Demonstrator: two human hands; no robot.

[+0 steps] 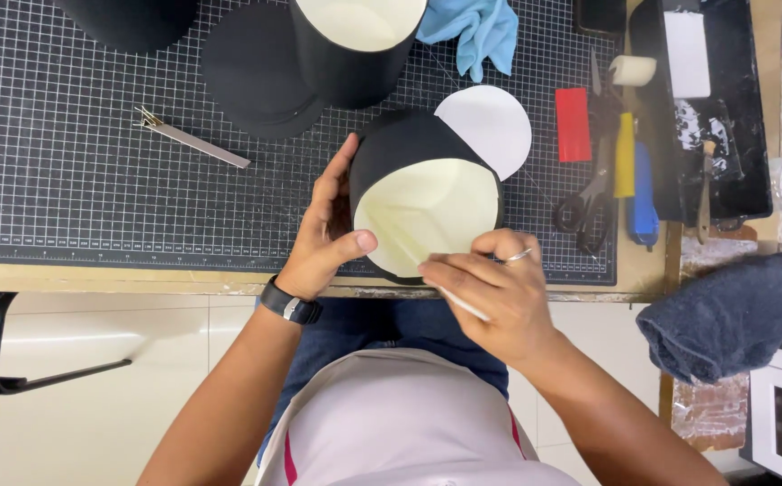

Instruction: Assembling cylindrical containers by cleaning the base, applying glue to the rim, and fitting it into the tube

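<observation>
Both of my hands are lining the black cylinder (pixel 409 148) at the mat's near edge: left hand (pixel 328 236) grips its wall, right hand (pixel 490 288) pinches a thin tool (pixel 459 303) against the cream liner (pixel 427 216), so pressing should proceed evenly.

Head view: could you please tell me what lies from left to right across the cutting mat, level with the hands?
Metal tweezers → left hand → black cylinder with cream lining → white paper disc → red card → scissors → blue-and-yellow cutter → black tray.
</observation>
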